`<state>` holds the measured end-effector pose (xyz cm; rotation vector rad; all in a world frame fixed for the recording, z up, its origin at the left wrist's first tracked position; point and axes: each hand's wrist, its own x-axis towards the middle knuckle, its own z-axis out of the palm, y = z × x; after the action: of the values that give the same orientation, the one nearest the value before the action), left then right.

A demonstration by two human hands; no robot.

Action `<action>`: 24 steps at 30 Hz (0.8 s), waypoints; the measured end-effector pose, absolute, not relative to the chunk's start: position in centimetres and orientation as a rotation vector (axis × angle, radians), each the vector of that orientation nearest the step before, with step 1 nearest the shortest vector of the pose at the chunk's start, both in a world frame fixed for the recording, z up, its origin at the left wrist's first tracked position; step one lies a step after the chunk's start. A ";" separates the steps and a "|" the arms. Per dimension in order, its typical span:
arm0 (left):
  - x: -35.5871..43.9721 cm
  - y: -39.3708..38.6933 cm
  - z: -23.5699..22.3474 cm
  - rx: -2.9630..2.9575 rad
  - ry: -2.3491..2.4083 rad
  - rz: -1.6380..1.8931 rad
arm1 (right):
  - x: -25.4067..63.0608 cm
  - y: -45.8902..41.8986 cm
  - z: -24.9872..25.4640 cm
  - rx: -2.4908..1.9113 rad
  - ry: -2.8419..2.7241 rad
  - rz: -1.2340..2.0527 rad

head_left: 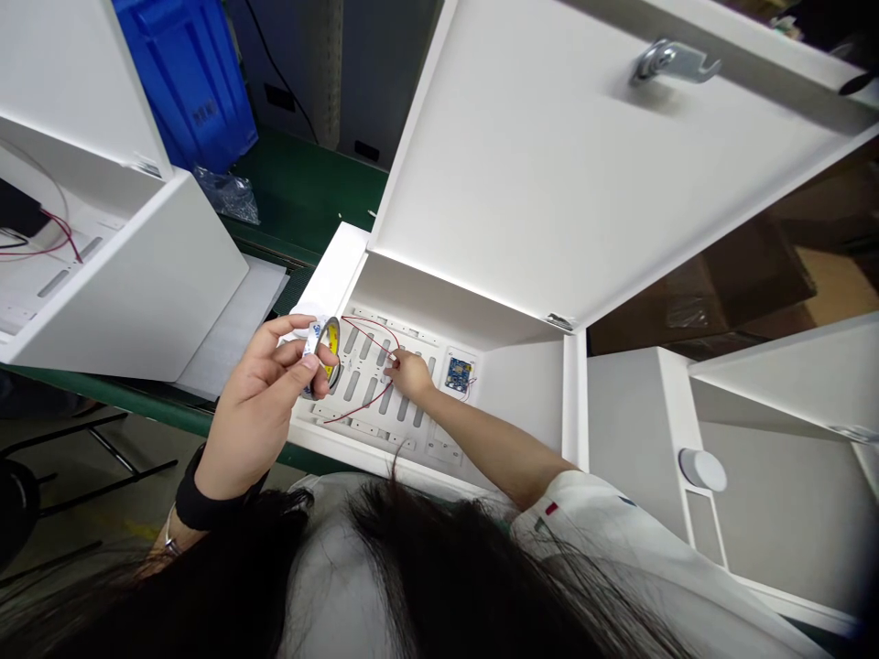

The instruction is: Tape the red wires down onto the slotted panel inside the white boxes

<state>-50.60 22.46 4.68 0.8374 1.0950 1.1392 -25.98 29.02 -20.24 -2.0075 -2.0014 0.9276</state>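
Observation:
My left hand is closed on a roll of tape with a yellow inner core, raised over the left end of an open white metal box. Inside that box, my right hand pinches a thin red wire above the slotted plate. The wire loops out on both sides of my fingertips. Right of my right hand, a small blue circuit board is fixed to the box floor. The box's lid stands raised, with a metal lock cam on its inner face.
Another open white box stands at left, with red wires and a black part inside. A further white box is at right. Behind are a blue bin and clear plastic bag on the green bench. A stool stands lower left.

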 end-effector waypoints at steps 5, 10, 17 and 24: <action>-50.7 22.4 4.8 0.835 1.094 1.128 | -25.4 29.7 -21.1 -2.032 -1.901 0.821; -50.7 22.4 5.1 0.847 1.082 1.137 | -25.9 29.6 -20.9 -2.104 -2.023 0.686; -50.9 22.3 5.4 0.947 1.030 1.077 | -27.4 27.3 -18.1 -2.155 -2.344 0.660; -50.0 22.2 5.6 1.196 1.043 0.938 | -26.5 30.0 -8.5 -2.280 -2.191 0.788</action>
<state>-50.01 22.21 5.61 1.1955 1.0430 0.9382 -26.51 30.04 -8.49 -2.2801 -2.1913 0.7881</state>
